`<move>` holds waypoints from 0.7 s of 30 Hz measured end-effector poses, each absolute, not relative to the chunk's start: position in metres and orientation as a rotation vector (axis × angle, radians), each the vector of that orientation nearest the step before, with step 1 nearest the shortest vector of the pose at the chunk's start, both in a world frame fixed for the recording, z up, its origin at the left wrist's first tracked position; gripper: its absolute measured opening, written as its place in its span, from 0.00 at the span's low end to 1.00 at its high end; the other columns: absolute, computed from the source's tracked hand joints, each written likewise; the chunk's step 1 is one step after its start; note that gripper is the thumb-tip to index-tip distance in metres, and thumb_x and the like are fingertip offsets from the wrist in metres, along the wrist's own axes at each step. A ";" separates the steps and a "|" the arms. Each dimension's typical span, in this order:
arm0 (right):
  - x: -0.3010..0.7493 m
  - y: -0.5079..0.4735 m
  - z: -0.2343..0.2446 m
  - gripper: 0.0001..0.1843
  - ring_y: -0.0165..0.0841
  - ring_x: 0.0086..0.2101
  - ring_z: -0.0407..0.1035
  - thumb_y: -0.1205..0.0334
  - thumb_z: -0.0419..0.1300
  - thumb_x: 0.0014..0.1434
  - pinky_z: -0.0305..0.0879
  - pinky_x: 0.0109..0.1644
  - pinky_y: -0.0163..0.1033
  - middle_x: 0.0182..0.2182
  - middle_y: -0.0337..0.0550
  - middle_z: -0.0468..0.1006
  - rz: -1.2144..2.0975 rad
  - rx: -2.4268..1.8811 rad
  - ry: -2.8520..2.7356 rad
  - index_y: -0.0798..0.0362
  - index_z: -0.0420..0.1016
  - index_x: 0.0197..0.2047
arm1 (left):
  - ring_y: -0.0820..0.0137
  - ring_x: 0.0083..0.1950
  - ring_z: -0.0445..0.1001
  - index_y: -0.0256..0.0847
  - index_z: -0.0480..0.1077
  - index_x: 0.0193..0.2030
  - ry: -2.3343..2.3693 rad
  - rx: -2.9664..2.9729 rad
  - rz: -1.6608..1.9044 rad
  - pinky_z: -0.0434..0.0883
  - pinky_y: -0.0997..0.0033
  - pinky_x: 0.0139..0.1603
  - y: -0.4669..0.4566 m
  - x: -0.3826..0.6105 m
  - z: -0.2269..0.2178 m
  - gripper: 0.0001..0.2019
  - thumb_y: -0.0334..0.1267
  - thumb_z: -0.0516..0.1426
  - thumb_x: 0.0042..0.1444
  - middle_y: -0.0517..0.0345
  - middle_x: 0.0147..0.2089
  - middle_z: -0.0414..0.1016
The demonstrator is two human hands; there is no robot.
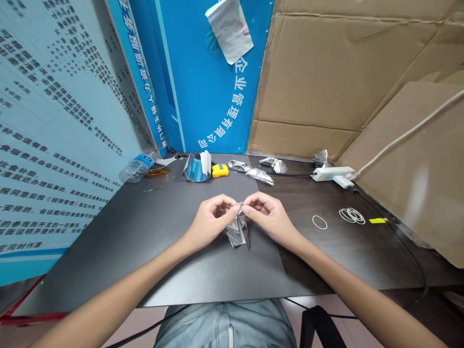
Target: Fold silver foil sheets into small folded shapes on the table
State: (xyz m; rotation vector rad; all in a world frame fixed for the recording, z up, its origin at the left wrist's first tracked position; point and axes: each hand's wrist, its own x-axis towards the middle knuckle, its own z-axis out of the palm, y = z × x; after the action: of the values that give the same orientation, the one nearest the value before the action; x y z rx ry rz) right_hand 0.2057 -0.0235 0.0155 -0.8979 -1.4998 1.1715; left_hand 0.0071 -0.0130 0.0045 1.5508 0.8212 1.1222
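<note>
Near the middle of the dark table, my left hand (213, 216) pinches the upper end of a crumpled piece of silver foil (237, 233) between thumb and forefinger. My right hand (267, 215) pinches the same end from the other side, the two thumb tips almost meeting. The foil's loose part hangs below the fingers in folds, its lower edge close to the tabletop. Behind the hands lie folded silver foil bundles (260, 176) and a yellow tape measure (220, 170). One white rubber band (313, 217) lies apart, right of my right hand.
More white rubber bands (352, 210) are heaped at the right near a yellow strip (378, 221). A white power strip (331, 174) with cables stands at the back right. A plastic bottle (137, 167), amber tape roll (157, 172) and curled blue sheet (196, 167) occupy the back left.
</note>
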 end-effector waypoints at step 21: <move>0.199 -0.026 0.008 0.15 0.32 0.32 0.74 0.49 0.72 0.59 0.71 0.41 0.38 0.31 0.40 0.81 1.214 -0.954 -1.418 0.53 0.81 0.37 | 0.73 0.32 0.72 0.38 0.74 0.38 0.881 1.503 1.173 0.69 0.75 0.34 -0.013 0.009 0.006 0.14 0.48 0.65 0.64 0.59 0.33 0.76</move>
State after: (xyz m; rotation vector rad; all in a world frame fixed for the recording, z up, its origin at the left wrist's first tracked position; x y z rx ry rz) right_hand 0.1994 -0.0265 0.0079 -0.9539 -1.4184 1.2143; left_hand 0.0092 -0.0135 0.0055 1.5028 0.8806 1.1729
